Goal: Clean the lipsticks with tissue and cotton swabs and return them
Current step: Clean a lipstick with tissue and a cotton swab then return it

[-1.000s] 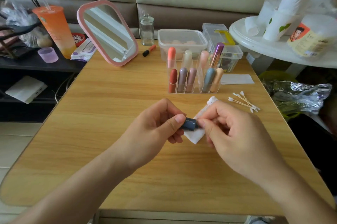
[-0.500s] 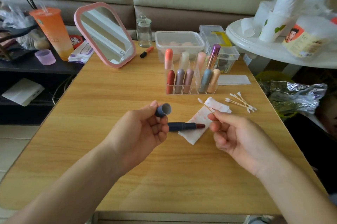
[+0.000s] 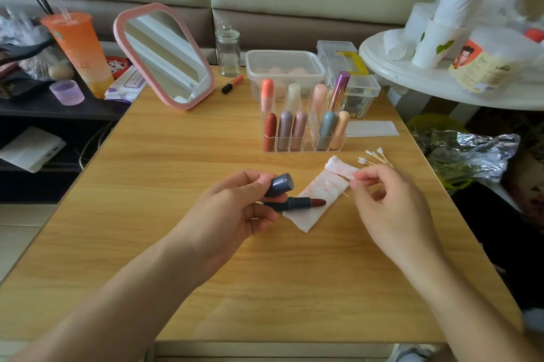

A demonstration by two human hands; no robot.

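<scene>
The dark navy lipstick [image 3: 294, 203] with its deep red bullet wound out lay level in the person's left hand [image 3: 235, 208], low over the middle of the light wooden table [image 3: 176, 185], the red tip pointing right and over the near end of a white tissue [image 3: 319, 195] smudged with pink. I could not tell whether the tip touched the paper. That hand was curled round two things at once: the lower fingers gripped the lipstick by its base, while thumb and forefinger pinched the matching navy cap [image 3: 279, 184] just above it, open end facing right. The right hand [image 3: 382, 199] hovered just beside the tissue's far end, thumb and forefinger nipped together on a thin cotton swab [image 3: 346, 194], of which only the stick's end showed below the fingers; the other fingers were loosely bent. Behind that hand lay a small heap of loose swabs [image 3: 375, 155]. Further back stood a clear acrylic organiser [image 3: 303, 147] filled with capped lipsticks in red, mauve, pink, blue-grey and peach. Beyond it were a lidded clear plastic box [image 3: 284, 67], a small glass jar [image 3: 228, 51], and a pink-framed mirror [image 3: 164, 55] tilted back.
</scene>
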